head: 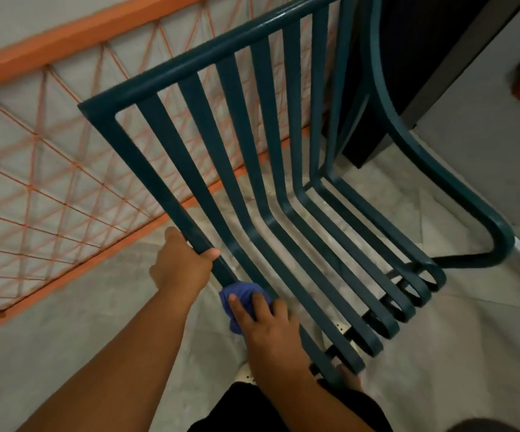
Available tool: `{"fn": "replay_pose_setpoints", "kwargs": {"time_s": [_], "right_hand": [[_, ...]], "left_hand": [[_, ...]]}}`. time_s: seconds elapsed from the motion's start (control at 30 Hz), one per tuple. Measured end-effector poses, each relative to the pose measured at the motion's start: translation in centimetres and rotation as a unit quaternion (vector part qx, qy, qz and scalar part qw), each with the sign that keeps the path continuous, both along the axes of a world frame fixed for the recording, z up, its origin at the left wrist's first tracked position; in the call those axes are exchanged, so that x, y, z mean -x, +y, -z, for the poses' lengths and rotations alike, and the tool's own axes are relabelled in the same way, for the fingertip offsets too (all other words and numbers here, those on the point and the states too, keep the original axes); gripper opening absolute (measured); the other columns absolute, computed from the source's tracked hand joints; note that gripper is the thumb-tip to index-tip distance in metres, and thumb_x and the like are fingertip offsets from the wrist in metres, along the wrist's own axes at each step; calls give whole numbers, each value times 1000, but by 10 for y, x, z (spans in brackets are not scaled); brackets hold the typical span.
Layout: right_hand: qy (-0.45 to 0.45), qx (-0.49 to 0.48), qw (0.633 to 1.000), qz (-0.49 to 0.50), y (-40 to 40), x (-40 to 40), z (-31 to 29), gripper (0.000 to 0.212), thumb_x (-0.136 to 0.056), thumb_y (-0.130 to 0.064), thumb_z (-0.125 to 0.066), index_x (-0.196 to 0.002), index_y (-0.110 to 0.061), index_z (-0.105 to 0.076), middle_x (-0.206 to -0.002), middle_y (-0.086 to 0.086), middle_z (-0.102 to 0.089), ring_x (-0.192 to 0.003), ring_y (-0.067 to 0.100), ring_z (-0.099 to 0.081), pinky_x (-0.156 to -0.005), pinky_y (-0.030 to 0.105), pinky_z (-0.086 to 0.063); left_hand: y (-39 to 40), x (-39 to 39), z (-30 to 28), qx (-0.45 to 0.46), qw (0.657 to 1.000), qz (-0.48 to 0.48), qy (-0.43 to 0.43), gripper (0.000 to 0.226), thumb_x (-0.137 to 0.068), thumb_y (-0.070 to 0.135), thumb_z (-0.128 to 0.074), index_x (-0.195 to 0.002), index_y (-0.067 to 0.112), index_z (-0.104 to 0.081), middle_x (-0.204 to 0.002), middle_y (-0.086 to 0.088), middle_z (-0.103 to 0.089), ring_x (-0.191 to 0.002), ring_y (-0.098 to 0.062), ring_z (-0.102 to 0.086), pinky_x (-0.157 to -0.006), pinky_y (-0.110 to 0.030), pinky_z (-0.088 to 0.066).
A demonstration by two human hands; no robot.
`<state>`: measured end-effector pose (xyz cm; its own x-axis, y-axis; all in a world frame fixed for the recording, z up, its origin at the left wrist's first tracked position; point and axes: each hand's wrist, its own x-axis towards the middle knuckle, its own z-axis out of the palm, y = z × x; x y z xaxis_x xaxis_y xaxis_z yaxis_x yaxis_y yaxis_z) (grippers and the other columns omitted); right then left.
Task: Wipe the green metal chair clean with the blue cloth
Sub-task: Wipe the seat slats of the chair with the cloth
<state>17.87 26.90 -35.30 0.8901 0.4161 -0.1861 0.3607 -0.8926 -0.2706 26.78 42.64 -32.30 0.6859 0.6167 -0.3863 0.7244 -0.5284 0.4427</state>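
Observation:
The green metal chair (252,126) fills the middle of the head view, seen from above, with long slats running from the backrest down into the seat. My left hand (183,260) grips the chair's left side rail just above the bend. My right hand (264,322) presses the bunched blue cloth (240,297) against the same rail where backrest meets seat. Only the cloth's upper and left parts show past my fingers.
An orange railing (49,51) with orange netting runs along the left and behind the chair. A dark cabinet or panel (408,73) stands at the upper right, close to the chair's right armrest (498,232). Grey tiled floor (65,338) lies below; my dark clothing is at the bottom edge.

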Motion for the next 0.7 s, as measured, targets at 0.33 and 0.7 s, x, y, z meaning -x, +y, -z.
{"fn": "replay_pose_setpoints", "kwargs": {"time_s": [0.33,0.7], "right_hand": [[-6,-55,996,76,-44,63,11,87,-51,-21,-90,-127,-32,-49,-109,6,-66,-77,27,-61,-55,39,-51],[-45,-121,978,166,-90,126,20,78,-48,-15,-94,-117,-31,-62,-106,4,-66,-83,25,-58,-67,35,-55]], "left_hand": [[-2,3,0,-21,1000,0,14,50,-79,46,-71,-115,23,-45,-112,-2,-65,-108,-34,-59,-100,-55,-34],[-38,49,0,-114,987,75,-85,72,-77,38,-75,-135,21,-35,-138,-10,-44,-124,-33,-45,-104,-49,-36]]}}
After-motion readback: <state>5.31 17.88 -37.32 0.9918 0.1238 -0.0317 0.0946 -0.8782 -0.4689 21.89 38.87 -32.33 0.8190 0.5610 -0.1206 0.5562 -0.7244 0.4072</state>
